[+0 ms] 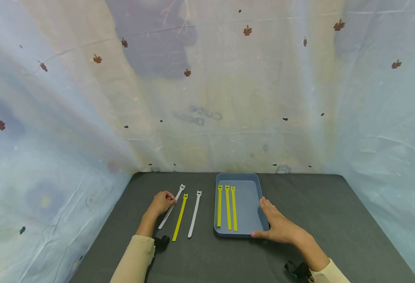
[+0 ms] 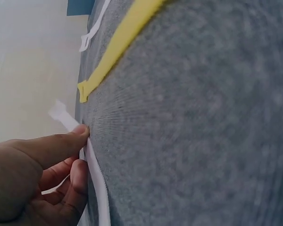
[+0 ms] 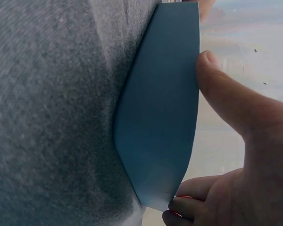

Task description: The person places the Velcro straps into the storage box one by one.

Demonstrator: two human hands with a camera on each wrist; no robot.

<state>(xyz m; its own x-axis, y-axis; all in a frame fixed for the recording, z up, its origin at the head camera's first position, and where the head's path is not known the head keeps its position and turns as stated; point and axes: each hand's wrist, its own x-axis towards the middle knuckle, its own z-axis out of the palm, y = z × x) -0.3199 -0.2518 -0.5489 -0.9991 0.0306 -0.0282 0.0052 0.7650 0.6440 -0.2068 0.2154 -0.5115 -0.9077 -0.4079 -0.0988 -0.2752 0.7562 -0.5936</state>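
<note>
My left hand [image 1: 171, 202] pinches a white strap [image 1: 168, 212] near its upper part, thumb and fingers [image 2: 80, 169] closed on the strap [image 2: 98, 188] where it lies on the grey mat. To its right lie a yellow strap [image 1: 180, 217] and a second white strap [image 1: 194, 214]. Both show in the left wrist view, the yellow strap [image 2: 118, 47] nearer and the white strap [image 2: 95, 26] further off. My right hand [image 1: 264, 220] holds the blue tray [image 1: 249, 196] at its front right corner, fingers along the right wall and thumb on the front rim. Three yellow straps [image 1: 227, 207] lie inside the tray [image 3: 160, 108].
A dark grey mat [image 1: 334, 220] covers the table. Pale cloth walls [image 1: 207, 98] with small leaf prints close in the back and both sides. Dark wrist-camera mounts [image 1: 162, 241] sit at both sleeves.
</note>
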